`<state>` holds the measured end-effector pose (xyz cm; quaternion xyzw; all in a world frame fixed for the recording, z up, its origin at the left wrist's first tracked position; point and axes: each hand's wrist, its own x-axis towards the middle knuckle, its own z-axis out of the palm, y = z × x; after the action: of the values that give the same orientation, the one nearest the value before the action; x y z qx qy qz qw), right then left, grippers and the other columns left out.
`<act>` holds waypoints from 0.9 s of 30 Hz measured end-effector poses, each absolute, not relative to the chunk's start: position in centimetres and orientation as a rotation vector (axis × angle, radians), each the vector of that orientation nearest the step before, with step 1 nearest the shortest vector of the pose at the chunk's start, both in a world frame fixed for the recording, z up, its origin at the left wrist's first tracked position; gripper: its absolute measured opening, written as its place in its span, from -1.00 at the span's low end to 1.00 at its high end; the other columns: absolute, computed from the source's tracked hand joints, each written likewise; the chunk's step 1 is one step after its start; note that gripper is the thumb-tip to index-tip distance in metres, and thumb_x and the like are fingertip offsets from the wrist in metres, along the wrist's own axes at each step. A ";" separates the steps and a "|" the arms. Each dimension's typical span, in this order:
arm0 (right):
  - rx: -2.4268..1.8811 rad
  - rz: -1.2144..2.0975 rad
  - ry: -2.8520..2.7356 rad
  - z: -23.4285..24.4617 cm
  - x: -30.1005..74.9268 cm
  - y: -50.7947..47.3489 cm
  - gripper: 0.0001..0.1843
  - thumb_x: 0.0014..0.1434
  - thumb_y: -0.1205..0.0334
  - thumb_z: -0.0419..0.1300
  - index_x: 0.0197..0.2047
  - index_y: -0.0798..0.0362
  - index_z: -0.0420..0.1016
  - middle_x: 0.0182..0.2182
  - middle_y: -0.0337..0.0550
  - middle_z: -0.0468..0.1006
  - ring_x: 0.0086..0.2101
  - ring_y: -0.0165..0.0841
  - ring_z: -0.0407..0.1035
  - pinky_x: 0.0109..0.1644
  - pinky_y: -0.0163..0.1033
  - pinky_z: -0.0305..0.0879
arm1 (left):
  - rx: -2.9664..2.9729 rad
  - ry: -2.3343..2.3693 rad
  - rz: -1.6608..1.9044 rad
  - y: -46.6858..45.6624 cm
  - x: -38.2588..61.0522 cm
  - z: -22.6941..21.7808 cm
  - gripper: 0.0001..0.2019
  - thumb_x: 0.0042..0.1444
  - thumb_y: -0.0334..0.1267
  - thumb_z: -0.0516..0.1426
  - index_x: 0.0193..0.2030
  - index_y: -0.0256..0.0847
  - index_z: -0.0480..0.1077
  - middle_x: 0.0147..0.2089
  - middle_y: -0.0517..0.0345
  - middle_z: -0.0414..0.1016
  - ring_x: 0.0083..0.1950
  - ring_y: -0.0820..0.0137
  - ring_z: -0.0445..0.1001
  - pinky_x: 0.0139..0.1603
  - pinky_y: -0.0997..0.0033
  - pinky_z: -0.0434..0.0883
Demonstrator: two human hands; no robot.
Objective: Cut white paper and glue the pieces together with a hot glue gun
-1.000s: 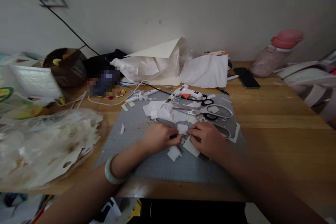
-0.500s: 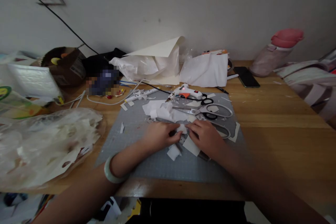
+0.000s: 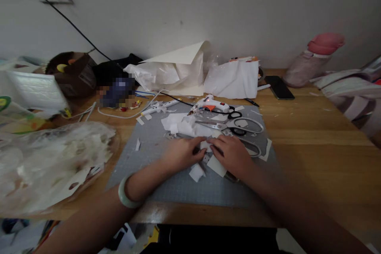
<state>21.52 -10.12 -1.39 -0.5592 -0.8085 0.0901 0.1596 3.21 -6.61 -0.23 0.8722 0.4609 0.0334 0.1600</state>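
Note:
Between my two hands is a small white piece of paper [image 3: 206,145]. My left hand [image 3: 185,153] pinches its left side between thumb and fingers. From the right, the fingertips of my right hand [image 3: 230,153] close on its other edge. A cream card piece [image 3: 216,166] lies partly under my right hand. Just below the hands sits a small folded white piece [image 3: 197,172] on the grey cutting mat [image 3: 175,190]. Large scissors [image 3: 218,125] lie behind my right hand, near crumpled white paper [image 3: 190,127].
A white glue gun [image 3: 216,104] with a lit red light rests behind the scissors. A phone [image 3: 279,87] and a pink-capped bottle [image 3: 315,61] stand at the back right. On the left lies a clear plastic bag [image 3: 53,162] with pale scraps.
My right fingertips have shifted slightly left over the small white piece of paper. My left hand stays nearly in place.

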 end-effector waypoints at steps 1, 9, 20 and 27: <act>-1.605 0.256 -2.315 -1.4 21.5 -10.1 -0.76 0.22 0.29 0.10 -0.09 0.01 0.53 -0.31 -0.13 0.57 -0.23 -0.25 0.43 -0.16 -0.15 0.19 | 2.496 1.315 0.090 -6.6 3.2 -0.3 -0.60 0.17 -0.02 0.00 0.08 -0.08 0.39 -0.42 0.16 0.57 -0.43 0.34 0.49 -0.49 0.46 0.17; -1.617 0.311 -2.303 -1.2 21.5 -10.0 -0.77 0.21 0.30 0.12 -0.12 0.02 0.55 -0.31 -0.13 0.59 -0.23 -0.25 0.44 -0.15 -0.15 0.16 | 2.456 1.309 0.068 -6.6 3.3 -0.2 -0.62 0.15 -0.03 0.02 0.04 -0.10 0.41 -0.47 0.19 0.54 -0.47 0.37 0.46 -0.51 0.47 0.15; -1.626 0.310 -2.292 -1.2 21.3 -10.1 -0.77 0.25 0.28 0.07 -0.13 0.01 0.54 -0.29 -0.16 0.60 -0.23 -0.26 0.44 -0.15 -0.15 0.16 | 2.429 1.353 0.059 -6.4 3.3 0.0 -0.65 0.19 -0.08 -0.02 0.00 -0.11 0.45 -0.42 0.11 0.57 -0.40 0.32 0.50 -0.46 0.45 0.24; -1.650 0.335 -2.277 -1.0 21.2 -10.0 -0.78 0.24 0.26 0.09 -0.13 0.03 0.54 -0.28 -0.15 0.61 -0.22 -0.24 0.45 -0.13 -0.14 0.18 | 2.422 1.367 0.023 -6.4 3.4 0.0 -0.64 0.20 -0.10 -0.01 0.05 -0.10 0.42 -0.36 0.07 0.58 -0.34 0.28 0.52 -0.39 0.41 0.31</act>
<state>21.24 -9.97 -1.02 -0.5757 -0.7944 0.1170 0.1542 3.36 -6.44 0.01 0.8568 0.4834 0.0081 0.1792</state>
